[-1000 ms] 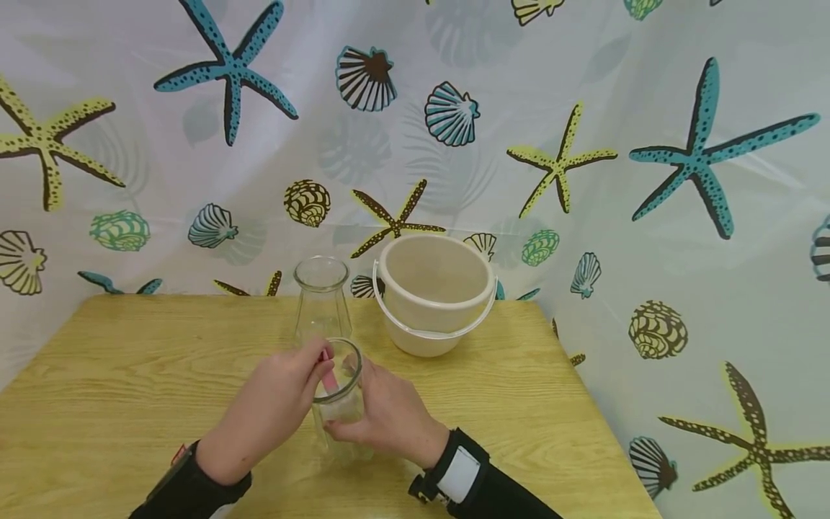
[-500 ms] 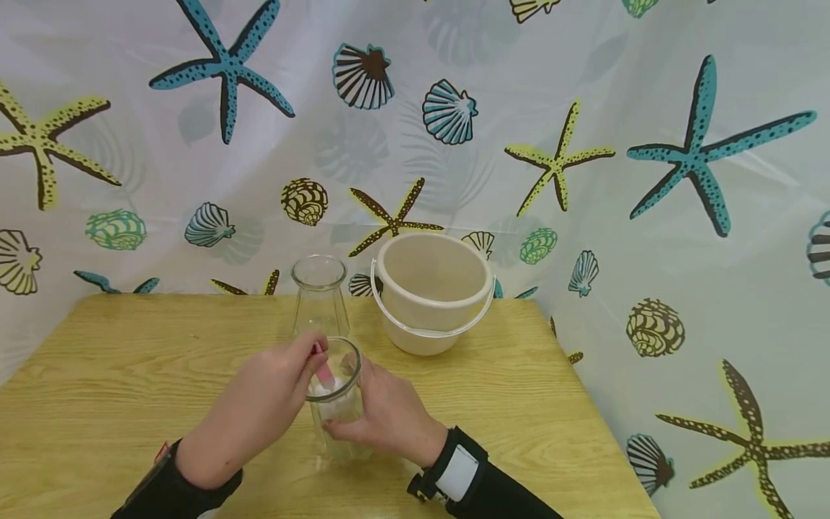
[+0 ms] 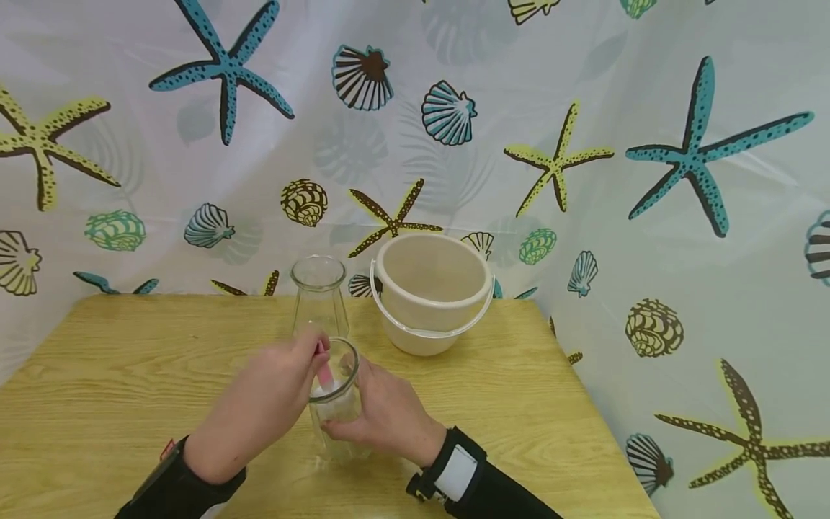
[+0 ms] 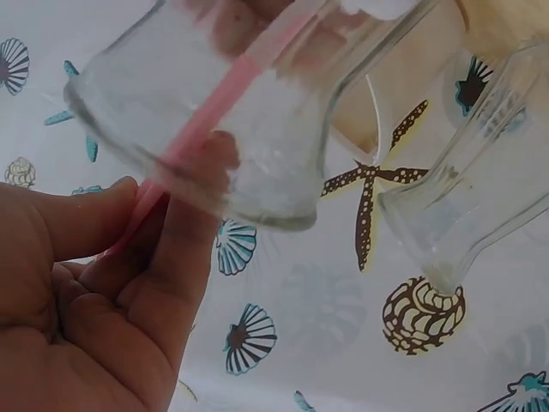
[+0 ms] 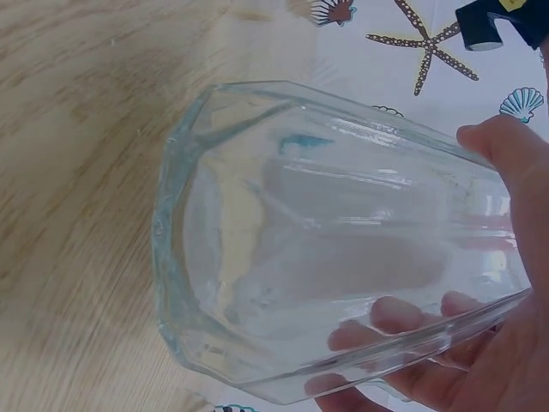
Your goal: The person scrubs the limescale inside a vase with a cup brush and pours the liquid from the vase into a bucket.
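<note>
Both hands are busy and close together: the left hand (image 3: 275, 386) pinches a pink handle (image 4: 206, 120) between thumb and fingers, right at the mouth of a glass jar (image 5: 343, 206), and the right hand (image 3: 392, 414) grips that same jar round its side. The left hand is a little blurred in the head view, but the left wrist view shows the pinch plainly. From those fingers the pink handle slants down inside the jar, and a white part (image 4: 377, 7) sits past its far end.

Over to the right hand: thumb on one side of the jar, fingers round the other, several of them showing through the glass. The jar's mouth lies between the two hands, its faceted base beyond the right hand's grip; whether that base touches the wooden table (image 3: 162, 367) I cannot tell.

Just beyond the left hand stands a second glass vessel (image 3: 320, 306), upright, its lower part hidden behind the hand and the jar. Beyond the right hand, beside that vessel, there's a cream bucket (image 3: 434, 317), its white bail (image 3: 424, 334) hanging down on the near side. Farther off, past both hands, hangs a pale curtain (image 3: 493, 50) printed with starfish and shells. Behind the right hand, a black strap with a white patch (image 3: 457, 472) circles the wrist.
</note>
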Tool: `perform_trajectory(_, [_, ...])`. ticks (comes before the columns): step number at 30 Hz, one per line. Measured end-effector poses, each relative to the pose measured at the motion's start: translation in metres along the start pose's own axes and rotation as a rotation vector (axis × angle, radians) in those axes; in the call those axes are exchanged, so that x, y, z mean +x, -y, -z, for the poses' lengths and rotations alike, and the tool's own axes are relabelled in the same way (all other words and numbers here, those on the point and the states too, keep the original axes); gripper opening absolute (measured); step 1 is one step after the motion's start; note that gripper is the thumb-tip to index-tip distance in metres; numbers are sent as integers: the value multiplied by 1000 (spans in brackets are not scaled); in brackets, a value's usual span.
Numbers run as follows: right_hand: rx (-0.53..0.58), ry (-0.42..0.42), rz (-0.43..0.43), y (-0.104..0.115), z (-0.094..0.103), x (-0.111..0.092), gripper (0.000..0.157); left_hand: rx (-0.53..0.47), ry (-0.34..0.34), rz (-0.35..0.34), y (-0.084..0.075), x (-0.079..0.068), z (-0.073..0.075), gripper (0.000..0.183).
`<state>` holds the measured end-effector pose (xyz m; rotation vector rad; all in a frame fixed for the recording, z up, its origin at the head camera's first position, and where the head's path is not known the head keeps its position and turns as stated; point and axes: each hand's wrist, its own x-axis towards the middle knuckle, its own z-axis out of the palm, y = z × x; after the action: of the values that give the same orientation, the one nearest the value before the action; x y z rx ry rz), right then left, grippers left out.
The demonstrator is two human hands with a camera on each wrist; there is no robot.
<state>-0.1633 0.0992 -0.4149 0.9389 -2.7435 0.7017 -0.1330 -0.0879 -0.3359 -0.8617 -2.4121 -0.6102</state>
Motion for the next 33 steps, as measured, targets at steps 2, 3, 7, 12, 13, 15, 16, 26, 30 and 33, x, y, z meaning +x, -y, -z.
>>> perform_trajectory(2, [-11, -3, 3, 0, 0, 0, 81, -1, 29, 0, 2, -2, -7, 11])
perform_trajectory(3, [-14, -4, 4, 0, -1, 0, 81, -3, 39, 2, 3, -3, -10, 10])
perform_trajectory(7, [-28, -16, 13, 0, -1, -1, 85, -6, 41, 3, 4, -4, -19, 10])
perform_trajectory(12, [-23, -22, 10, -1, -1, -1, 87, -73, 58, 11, 1, -4, -22, 11])
perform_trajectory(13, [-23, -22, 10, -1, -1, -2, 86, -98, 69, 22, 1, -4, -23, 12])
perform_trajectory(15, [-17, -22, 10, -1, -1, -2, 84, -148, 89, 44, 0, -4, -22, 12])
perform_trajectory(16, [-17, -23, 10, -1, -1, -2, 83, -170, 99, 53, -1, -4, -22, 12])
perform_trajectory(26, [8, -20, -2, -2, -3, -3, 86, -236, 115, 81, -6, 2, 0, 11])
perform_trajectory(30, [16, -22, -1, -2, -2, -3, 83, -206, 89, 68, -11, 7, 15, 11])
perform_trajectory(33, [20, -22, 4, -2, -2, -3, 81, -194, 86, 64, -14, 10, 21, 11])
